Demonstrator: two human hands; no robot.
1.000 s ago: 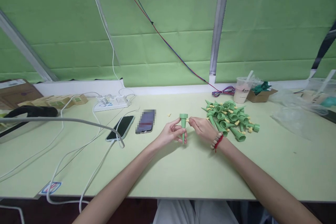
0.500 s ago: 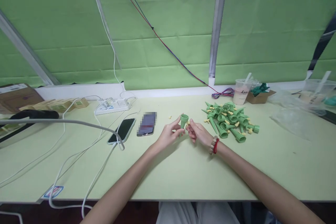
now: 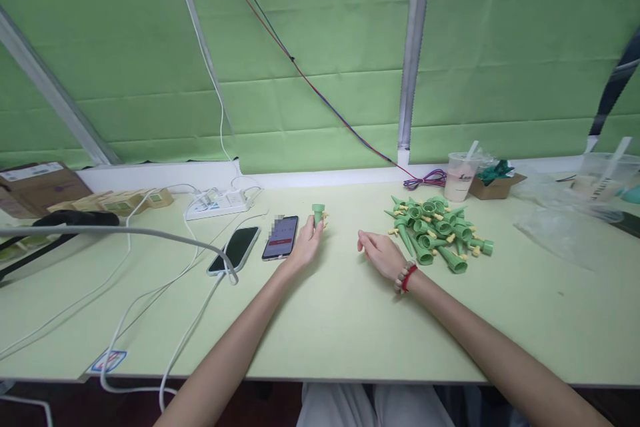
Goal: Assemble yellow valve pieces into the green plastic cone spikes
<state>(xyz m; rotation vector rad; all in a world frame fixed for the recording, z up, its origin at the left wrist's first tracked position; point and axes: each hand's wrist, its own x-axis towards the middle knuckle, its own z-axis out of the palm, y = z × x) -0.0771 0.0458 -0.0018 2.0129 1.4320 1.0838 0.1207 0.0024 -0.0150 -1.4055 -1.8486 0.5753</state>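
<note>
My left hand (image 3: 307,245) grips a small green plastic cone (image 3: 319,209) with its wide end up, just right of the phone. A yellow peg (image 3: 326,215) sticks out from the cone's right side. More yellow shows lower down beside my fingers, partly hidden. My right hand (image 3: 381,253) rests above the table with its fingers curled in, and nothing shows in them. It wears a bead bracelet and a red band. Close to its right lies a heap of green cones (image 3: 425,240), many with yellow pegs in their sides.
Two phones, one with a lit screen (image 3: 280,238) and one dark (image 3: 234,250), lie at left among white cables. A power strip (image 3: 217,203) stands behind them. At the back right are a drink cup (image 3: 459,178), a small cardboard box (image 3: 493,187) and clear plastic bags (image 3: 550,227).
My left hand has moved left with the green cone, away from my right hand. The yellow peg that was between my right fingertips no longer shows there. The right hand has barely shifted.
</note>
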